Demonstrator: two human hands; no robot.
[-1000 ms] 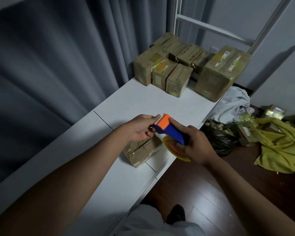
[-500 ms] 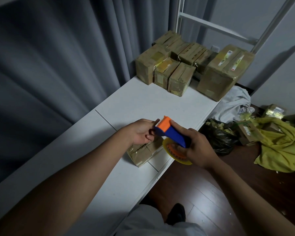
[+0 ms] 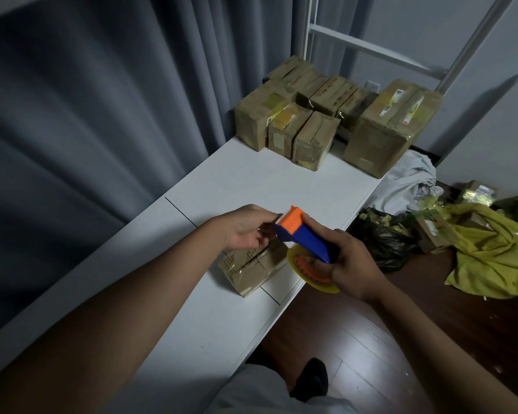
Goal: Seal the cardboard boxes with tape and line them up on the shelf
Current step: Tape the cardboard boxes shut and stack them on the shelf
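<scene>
1. Tape dispenser (image 3: 304, 234): blue plastic handle, orange head with a serrated cutting edge, yellow-rimmed roll of tape (image 3: 308, 271) on an orange hub at its lower end. Held above the front edge of the shelf, head pointing up and to the left.
2. Right hand (image 3: 352, 265): fingers and thumb curled round the blue handle and the roll; a firm, closed hold on the dispenser.
3. Left hand (image 3: 245, 231): fingers curled in towards the thumb just beside the orange head, at the serrated edge. Whether a tape end is pinched between them cannot be told.
4. Small brown cardboard box (image 3: 253, 268): lies on the shelf directly below both hands, near the front edge, with glossy tape over its top seam. Neither hand touches it.
5. Long white shelf (image 3: 245, 180): flat top, running away along a grey curtain (image 3: 102, 115).
6. Group of brown cardboard boxes (image 3: 308, 115): at the far end of the shelf, packed side by side, well apart from the small box; one larger carton (image 3: 383, 130) stands at the group's right.
7. Floor to the right, dark wood: black plastic bag (image 3: 383, 243), yellow bag (image 3: 497, 255), pale cloth (image 3: 407, 180).
</scene>
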